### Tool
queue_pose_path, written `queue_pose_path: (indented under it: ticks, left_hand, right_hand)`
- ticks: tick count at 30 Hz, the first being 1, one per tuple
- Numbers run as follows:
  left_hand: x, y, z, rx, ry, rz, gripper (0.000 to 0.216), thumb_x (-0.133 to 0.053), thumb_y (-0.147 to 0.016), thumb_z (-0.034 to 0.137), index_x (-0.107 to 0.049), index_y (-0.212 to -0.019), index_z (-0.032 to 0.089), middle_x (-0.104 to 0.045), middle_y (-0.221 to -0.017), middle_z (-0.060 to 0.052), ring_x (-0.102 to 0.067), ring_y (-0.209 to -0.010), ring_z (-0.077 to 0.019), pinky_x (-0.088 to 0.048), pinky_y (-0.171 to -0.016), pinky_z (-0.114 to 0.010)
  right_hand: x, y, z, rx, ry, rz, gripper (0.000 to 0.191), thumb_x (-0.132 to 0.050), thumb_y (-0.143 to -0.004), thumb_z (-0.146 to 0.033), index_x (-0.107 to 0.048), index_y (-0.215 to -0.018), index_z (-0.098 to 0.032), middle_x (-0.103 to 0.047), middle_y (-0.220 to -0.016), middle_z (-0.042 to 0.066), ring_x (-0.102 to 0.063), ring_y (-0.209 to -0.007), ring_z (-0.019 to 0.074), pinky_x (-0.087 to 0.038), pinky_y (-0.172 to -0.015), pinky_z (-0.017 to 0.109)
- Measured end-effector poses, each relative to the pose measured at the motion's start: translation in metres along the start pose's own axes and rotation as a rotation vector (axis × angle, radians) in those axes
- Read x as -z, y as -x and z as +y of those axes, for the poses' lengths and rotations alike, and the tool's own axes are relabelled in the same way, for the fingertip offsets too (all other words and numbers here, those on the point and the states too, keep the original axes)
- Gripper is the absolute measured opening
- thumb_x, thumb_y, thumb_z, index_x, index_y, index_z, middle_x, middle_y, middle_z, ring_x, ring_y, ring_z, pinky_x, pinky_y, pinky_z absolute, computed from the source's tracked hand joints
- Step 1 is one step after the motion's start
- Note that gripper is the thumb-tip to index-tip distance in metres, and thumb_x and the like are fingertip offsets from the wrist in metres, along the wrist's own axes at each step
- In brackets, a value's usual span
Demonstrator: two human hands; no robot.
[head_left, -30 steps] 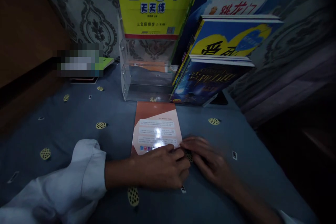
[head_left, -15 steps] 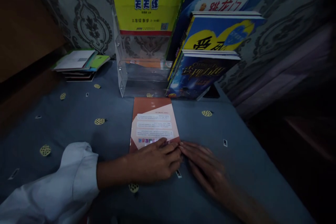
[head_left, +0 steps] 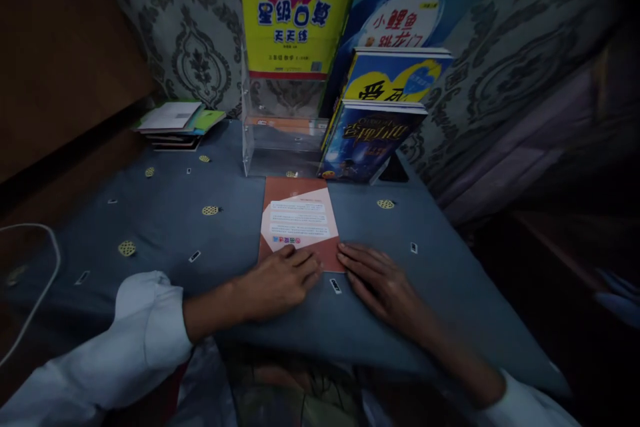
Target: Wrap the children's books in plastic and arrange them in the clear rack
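A thin orange-brown book (head_left: 300,219) with a pale printed panel lies flat on the cloth, its text upside down to me. My left hand (head_left: 283,280) rests across its lower left part, fingers loosely bent and lying on the cover, hiding the corner. At the lower right edge, the fingertips of my right hand (head_left: 377,277) touch the book, with the fingers stretched out. Neither hand grips it. Just beyond the book's far edge stands a clear acrylic rack (head_left: 285,160).
The rack holds a yellow workbook (head_left: 295,40), a dark blue book (head_left: 370,143) and other upright books. A stack of booklets (head_left: 173,121) lies at the back left. A white cable (head_left: 56,260) curves at the left. Behind is a patterned wall (head_left: 193,47).
My hands have moved apart: the left slid left along the lower edge, the right stays by the right corner. More of the book's lower right part shows. The camera view has shifted.
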State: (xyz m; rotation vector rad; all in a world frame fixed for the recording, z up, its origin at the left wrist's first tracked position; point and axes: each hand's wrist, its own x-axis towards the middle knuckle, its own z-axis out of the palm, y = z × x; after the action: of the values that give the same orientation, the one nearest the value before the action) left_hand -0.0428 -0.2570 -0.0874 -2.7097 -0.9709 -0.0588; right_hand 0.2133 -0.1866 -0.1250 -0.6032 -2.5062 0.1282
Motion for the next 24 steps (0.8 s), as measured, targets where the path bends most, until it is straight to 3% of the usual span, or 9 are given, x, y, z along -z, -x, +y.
queue_pose_path:
  ticks: [4, 8, 11, 15, 20, 24]
  left_hand:
    - [0.002, 0.024, 0.009, 0.126, 0.010, -0.047, 0.033, -0.047, -0.102, 0.017, -0.058, -0.132, 0.010, -0.065, -0.133, -0.013, -0.059, -0.124, -0.0231, -0.045, -0.099, -0.036]
    - [-0.003, 0.049, 0.019, 0.280, 0.013, 0.076, 0.034, -0.050, -0.100, 0.017, -0.058, -0.132, 0.009, -0.067, -0.128, -0.014, -0.060, -0.120, -0.0235, -0.045, -0.103, -0.038]
    - [-0.007, 0.063, 0.026, 0.417, 0.025, 0.190, 0.030, -0.050, -0.100, 0.018, -0.061, -0.127, 0.012, -0.069, -0.120, -0.013, -0.063, -0.110, -0.0229, -0.050, -0.096, -0.038]
    - [-0.007, 0.067, 0.033, 0.535, 0.058, 0.257, 0.025, -0.049, -0.101, 0.021, -0.064, -0.119, 0.013, -0.070, -0.108, -0.011, -0.065, -0.098, -0.0214, -0.054, -0.084, -0.035]
    - [-0.007, 0.065, 0.034, 0.565, 0.099, 0.324, 0.022, -0.051, -0.100, 0.020, -0.065, -0.115, 0.011, -0.071, -0.105, -0.009, -0.066, -0.094, -0.0222, -0.056, -0.080, -0.036]
    - [-0.008, 0.066, 0.035, 0.584, 0.158, 0.346, 0.021, -0.049, -0.099, 0.017, -0.065, -0.112, 0.014, -0.071, -0.109, -0.009, -0.067, -0.097, -0.0214, -0.057, -0.084, -0.036]
  right_hand:
    - [0.000, -0.003, -0.004, 0.027, 0.065, 0.012, 0.035, -0.050, -0.100, -0.021, -0.065, -0.132, -0.025, -0.073, -0.123, 0.011, -0.070, -0.108, 0.0272, -0.061, -0.085, 0.047]
    - [0.004, -0.003, -0.011, 0.047, 0.157, -0.004, 0.032, -0.050, -0.099, -0.019, -0.069, -0.125, -0.022, -0.075, -0.111, 0.011, -0.070, -0.094, 0.0274, -0.060, -0.076, 0.045]
    - [0.007, -0.003, -0.017, 0.070, 0.179, 0.040, 0.026, -0.052, -0.098, -0.020, -0.071, -0.116, -0.020, -0.076, -0.106, 0.012, -0.069, -0.092, 0.0276, -0.060, -0.076, 0.046]
    - [0.001, -0.018, -0.034, 0.119, 0.087, 0.047, 0.023, -0.056, -0.097, -0.022, -0.071, -0.114, -0.021, -0.075, -0.118, 0.012, -0.069, -0.106, 0.0290, -0.059, -0.088, 0.051]
    - [-0.022, -0.054, -0.060, 0.191, -0.132, -0.195, 0.043, -0.048, -0.103, -0.027, -0.052, -0.145, -0.020, -0.066, -0.138, 0.012, -0.059, -0.131, 0.0252, -0.047, -0.113, 0.053]
    - [-0.036, -0.066, -0.066, 0.164, -0.215, -0.308, 0.058, -0.046, -0.104, -0.041, -0.036, -0.157, -0.018, -0.050, -0.155, 0.013, -0.039, -0.149, 0.0265, -0.036, -0.122, 0.053]
